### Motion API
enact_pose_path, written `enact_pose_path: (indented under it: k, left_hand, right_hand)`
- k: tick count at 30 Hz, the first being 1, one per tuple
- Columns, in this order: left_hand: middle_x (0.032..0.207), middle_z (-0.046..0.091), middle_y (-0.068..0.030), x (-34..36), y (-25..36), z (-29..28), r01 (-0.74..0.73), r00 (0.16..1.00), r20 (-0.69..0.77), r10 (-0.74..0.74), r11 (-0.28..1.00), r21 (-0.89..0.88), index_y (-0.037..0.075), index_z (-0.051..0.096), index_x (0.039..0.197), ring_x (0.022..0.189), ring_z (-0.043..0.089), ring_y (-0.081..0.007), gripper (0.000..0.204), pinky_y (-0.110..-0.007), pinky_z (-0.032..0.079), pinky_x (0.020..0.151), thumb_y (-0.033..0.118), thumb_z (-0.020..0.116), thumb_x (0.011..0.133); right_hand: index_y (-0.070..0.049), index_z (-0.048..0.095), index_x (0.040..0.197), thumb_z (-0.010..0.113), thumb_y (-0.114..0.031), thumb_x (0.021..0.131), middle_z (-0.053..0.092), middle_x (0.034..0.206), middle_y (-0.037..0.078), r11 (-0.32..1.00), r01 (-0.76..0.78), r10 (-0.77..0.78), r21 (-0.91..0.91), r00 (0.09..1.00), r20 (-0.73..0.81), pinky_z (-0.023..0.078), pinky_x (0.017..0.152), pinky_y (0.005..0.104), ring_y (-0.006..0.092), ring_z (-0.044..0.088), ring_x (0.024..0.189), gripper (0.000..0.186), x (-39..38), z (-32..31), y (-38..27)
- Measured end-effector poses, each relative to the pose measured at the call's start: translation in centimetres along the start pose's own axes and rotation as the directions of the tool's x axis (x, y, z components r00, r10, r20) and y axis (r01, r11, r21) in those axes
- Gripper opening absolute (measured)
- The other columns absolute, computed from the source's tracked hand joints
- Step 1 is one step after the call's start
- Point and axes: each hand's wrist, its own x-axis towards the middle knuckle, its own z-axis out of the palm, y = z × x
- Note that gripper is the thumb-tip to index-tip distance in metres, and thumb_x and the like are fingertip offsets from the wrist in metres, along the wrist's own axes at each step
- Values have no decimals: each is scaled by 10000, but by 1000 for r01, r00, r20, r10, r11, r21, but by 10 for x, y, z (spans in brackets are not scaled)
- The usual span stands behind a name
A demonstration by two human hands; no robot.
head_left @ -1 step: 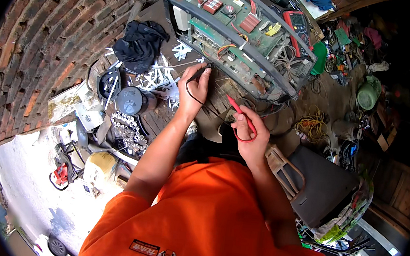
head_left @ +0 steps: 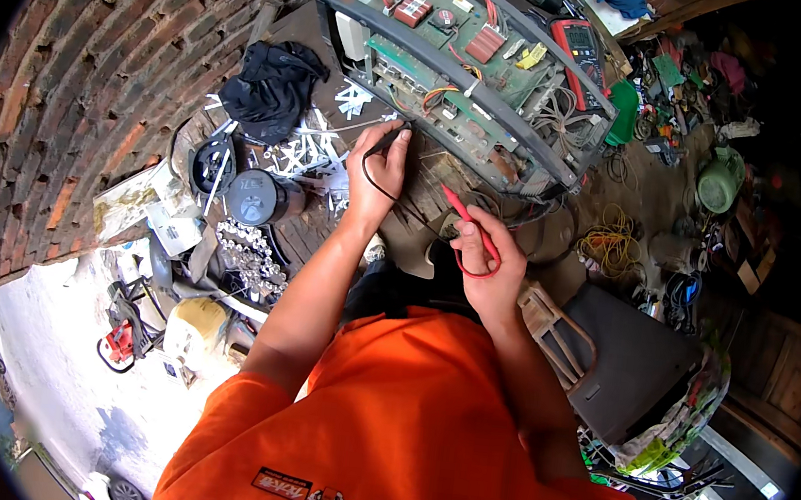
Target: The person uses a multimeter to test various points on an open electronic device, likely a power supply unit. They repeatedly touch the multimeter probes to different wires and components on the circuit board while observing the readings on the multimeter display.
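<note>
My left hand (head_left: 376,174) is closed around a black multimeter probe (head_left: 406,128), its tip end close to the lower edge of the opened machine; the black lead loops over the wrist. In my right hand (head_left: 494,260), the fingers pinch a red multimeter probe (head_left: 452,196), pointing up and left toward the machine, with its red lead curling under the fingers. The opened machine (head_left: 441,100), a dark metal frame with green circuit boards and coloured wires, lies beyond both hands. Against its right side rests a red and black multimeter (head_left: 581,64). Neither probe tip clearly touches a board.
Left of my left hand are a black cloth (head_left: 271,85), scattered white strips (head_left: 308,151), a dark round container (head_left: 258,198) and a heap of shiny metal pieces (head_left: 248,258). On the right stand a wooden-framed chair (head_left: 638,363), coiled yellow wire (head_left: 609,235) and a green vessel (head_left: 720,181).
Both hands and probes hold nearly the same place. At the lower left edge, the white car appears slightly further right and lower.
</note>
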Motion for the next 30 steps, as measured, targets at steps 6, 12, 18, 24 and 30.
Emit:
enact_pose_path:
  k: [6,12,18,24,30]
  left_hand:
    - [919,679,-205,9,-6,3,4,1000,16,-4,1000,28,-39,687,1012,760,676,-309,206,-353,531,716,137,688,906]
    - [916,684,-143,10,-6,4,-90,996,32,88,992,90,-35,672,1067,766,663,-181,223,-295,521,702,138,680,926]
    - [913,686,-146,14,1,3,-59,996,72,49,988,144,-33,676,1054,731,661,-181,213,-291,517,682,138,680,927]
    - [878,683,-149,18,10,2,-46,994,103,30,986,161,-35,679,1051,722,668,-184,216,-290,521,676,143,674,930]
    - [918,686,-184,22,9,0,-150,983,145,112,946,287,-41,679,1043,715,702,-240,215,-321,537,650,136,673,923]
  right_hand:
    - [22,645,1104,638,-71,929,691,835,87,993,107,-107,-44,994,4,499,607,258,127,642,684,198,2,-6,-6]
    - [24,633,1144,627,-88,950,702,896,104,992,103,-100,-79,994,43,524,646,247,123,659,714,224,0,-11,-6]
    - [19,626,1167,620,-94,962,710,922,106,984,140,-132,-110,989,71,535,648,243,117,671,720,234,2,-13,-6]
    - [9,652,1077,657,-94,913,688,861,142,995,83,-82,-46,996,16,527,650,311,236,682,727,194,6,-11,-16]
    - [7,650,1070,657,-85,906,687,876,150,985,158,-156,-64,987,36,535,655,329,273,686,734,188,9,-12,-21]
